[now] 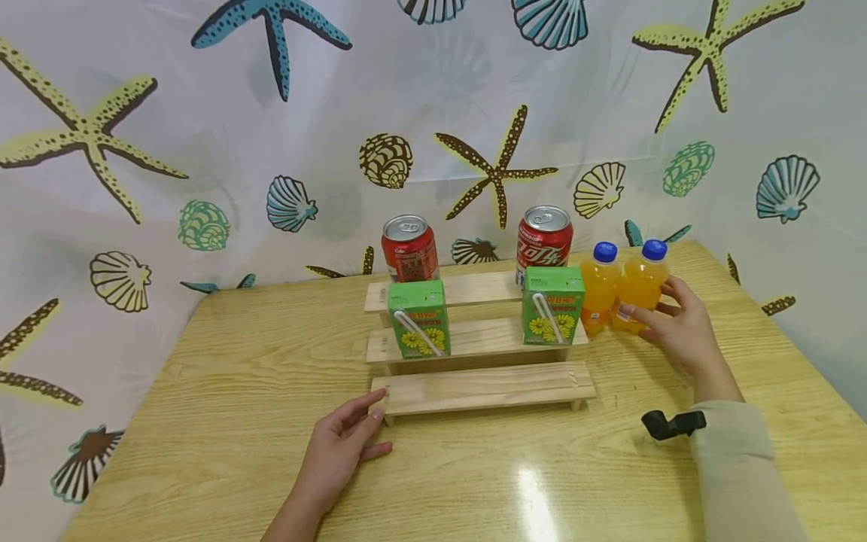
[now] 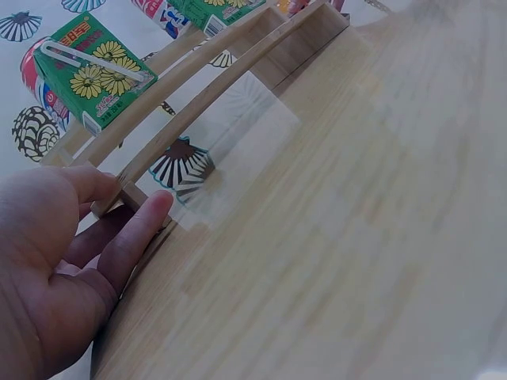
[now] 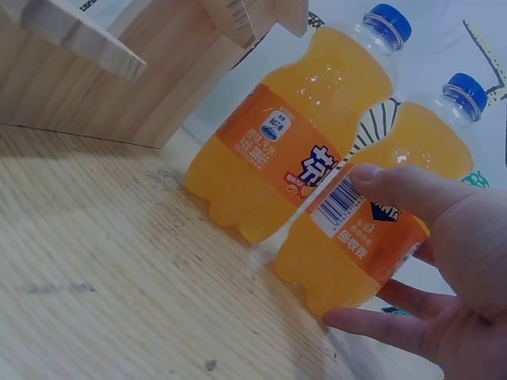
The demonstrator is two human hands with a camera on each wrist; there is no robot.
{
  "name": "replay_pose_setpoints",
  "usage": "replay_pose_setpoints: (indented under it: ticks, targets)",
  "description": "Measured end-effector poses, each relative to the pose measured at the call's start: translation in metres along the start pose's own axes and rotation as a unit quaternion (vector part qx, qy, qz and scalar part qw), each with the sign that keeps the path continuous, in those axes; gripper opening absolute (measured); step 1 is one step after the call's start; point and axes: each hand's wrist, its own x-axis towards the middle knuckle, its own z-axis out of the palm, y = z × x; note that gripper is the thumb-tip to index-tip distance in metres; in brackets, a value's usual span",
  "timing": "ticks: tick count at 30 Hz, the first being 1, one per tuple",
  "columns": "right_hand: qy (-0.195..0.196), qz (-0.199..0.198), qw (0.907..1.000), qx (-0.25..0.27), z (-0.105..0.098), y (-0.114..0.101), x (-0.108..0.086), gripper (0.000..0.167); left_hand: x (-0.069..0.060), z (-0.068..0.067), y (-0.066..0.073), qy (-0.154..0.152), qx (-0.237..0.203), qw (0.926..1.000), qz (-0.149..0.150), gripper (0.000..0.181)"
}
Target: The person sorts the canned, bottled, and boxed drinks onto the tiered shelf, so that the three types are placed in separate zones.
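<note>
A three-step wooden display rack (image 1: 484,388) stands on the table. At the left end of its lowest step, my left hand (image 1: 339,444) holds the board's end between thumb and fingers. Two Fanta bottles of orange soda with blue caps stand side by side at the rack's right. The outer bottle (image 3: 360,229) is gripped by my right hand (image 1: 680,324), its thumb across the label and its other fingers around the far side and near the base. The inner bottle (image 3: 289,131) is close beside it, next to the rack.
On the middle step stand two green drink cartons, a left carton (image 1: 420,320) and a right carton (image 1: 554,305), with straws attached. Behind them on the top step are a left cola can (image 1: 409,248) and a right cola can (image 1: 544,237). A patterned curtain (image 1: 325,135) hangs behind the table.
</note>
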Motion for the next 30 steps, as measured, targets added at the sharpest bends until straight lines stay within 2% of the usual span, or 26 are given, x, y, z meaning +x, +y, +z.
replay_pose_setpoints:
  ticks: [9, 23, 30]
  targets:
    - [0.016, -0.009, 0.9998, -0.008, -0.0005, 0.0032, 0.0001, 0.082, 0.0008, 0.0007, 0.0002, 0.002, 0.004, 1.0000, -0.002, 0.038]
    - [0.030, -0.023, 0.9992, -0.014, -0.0037, -0.0007, -0.0043, 0.082, 0.0007, 0.0011, 0.0015, 0.002, 0.004, 1.0000, -0.002, 0.038]
    - [0.049, -0.034, 0.9981, -0.016, -0.0076, -0.0066, -0.0042, 0.077, 0.0004, 0.0012, 0.0015, 0.005, 0.003, 1.0000, -0.004, 0.038]
